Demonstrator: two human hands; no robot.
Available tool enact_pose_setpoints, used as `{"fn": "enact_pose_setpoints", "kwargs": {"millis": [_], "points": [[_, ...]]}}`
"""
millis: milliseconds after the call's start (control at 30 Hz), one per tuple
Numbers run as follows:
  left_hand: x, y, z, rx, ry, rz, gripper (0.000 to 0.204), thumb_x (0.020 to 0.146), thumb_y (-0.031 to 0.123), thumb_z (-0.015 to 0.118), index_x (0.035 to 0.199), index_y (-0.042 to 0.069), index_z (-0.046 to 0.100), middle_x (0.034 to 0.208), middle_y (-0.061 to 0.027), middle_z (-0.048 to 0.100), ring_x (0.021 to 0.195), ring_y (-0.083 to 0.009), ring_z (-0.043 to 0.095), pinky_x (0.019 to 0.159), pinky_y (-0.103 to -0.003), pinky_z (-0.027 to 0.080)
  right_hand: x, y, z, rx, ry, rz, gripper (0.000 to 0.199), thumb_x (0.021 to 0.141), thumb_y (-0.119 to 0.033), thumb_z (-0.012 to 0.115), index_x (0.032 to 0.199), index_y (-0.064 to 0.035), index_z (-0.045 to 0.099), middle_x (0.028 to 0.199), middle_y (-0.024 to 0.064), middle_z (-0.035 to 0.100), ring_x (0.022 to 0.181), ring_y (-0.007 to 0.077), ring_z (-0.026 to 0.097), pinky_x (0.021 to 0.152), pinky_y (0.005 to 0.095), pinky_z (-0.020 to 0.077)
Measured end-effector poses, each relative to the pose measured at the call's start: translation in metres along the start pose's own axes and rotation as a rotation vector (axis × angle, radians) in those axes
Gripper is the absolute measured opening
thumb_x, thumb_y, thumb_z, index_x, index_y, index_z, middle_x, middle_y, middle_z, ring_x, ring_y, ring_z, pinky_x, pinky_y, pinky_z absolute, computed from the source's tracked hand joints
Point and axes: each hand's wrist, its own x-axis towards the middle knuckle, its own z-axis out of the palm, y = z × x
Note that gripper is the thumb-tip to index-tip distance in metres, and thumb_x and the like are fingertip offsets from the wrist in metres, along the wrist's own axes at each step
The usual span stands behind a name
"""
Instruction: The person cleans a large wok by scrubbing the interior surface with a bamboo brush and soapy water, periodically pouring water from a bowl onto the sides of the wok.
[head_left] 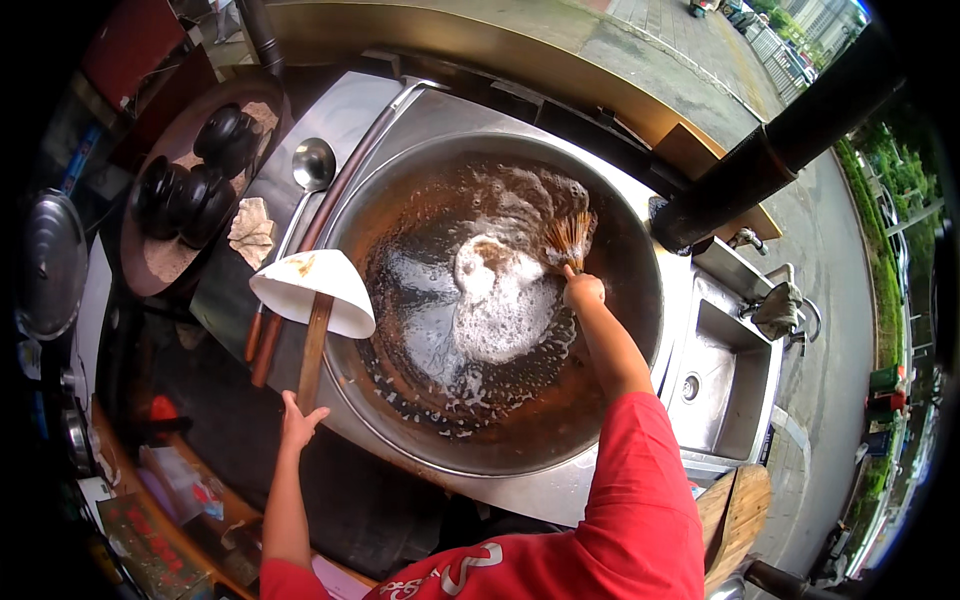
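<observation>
Left hand [301, 425], thumb splayed, holds scoop [328, 290], right hand [583, 290] clenches bamboo brush [570, 240], two o'clock in the wok [632, 325], best pressed flush!

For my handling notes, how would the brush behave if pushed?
The brush likely flexes where its thin bristles fan out. It's probably light, held by the right hand alone. Foam beside it may make it slippery.

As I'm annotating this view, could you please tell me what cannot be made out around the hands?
All in the head view:
Grip of the brush: hidden by the right hand.
Grip end of the white scoop: hidden by the left hand.
Central bottom of the wok: beneath foam.
</observation>
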Motion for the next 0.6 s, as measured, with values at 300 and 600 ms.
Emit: {"fn": "enact_pose_setpoints", "kwargs": {"millis": [300, 600], "points": [[-0.003, 0.006, 0.0, 0.0, 0.032, 0.019, 0.069, 0.069, 0.025, 0.082, 0.111, 0.005, 0.031, 0.082, -0.0152, 0.057, 0.048, -0.0188, 0.049, 0.043, -0.034, 0.042, -0.2, 0.063, 0.025, 0.194, -0.473, -0.297, 0.082, 0.076, -0.025, 0.063, 0.147, -0.0316, 0.022, 0.091, 0.0139, 0.066, 0.076, 0.0256, 0.067, 0.065, 0.0365, 0.054], [-0.011, 0.009, -0.004, 0.036, 0.03, 0.003, 0.068, 0.07, 0.026, 0.08, 0.112, 0.006, 0.031, 0.083, -0.0148, 0.059, 0.048, -0.0185, 0.049, 0.044, -0.033, 0.042, -0.258, 0.066, 0.075, 0.104, 0.016, -0.59, 0.055, 0.082, -0.027, 0.053, 0.136, -0.0236, 0.041, 0.091, 0.0163, 0.067, 0.086, 0.0331, 0.066, 0.073, 0.0446, 0.0515]]}}
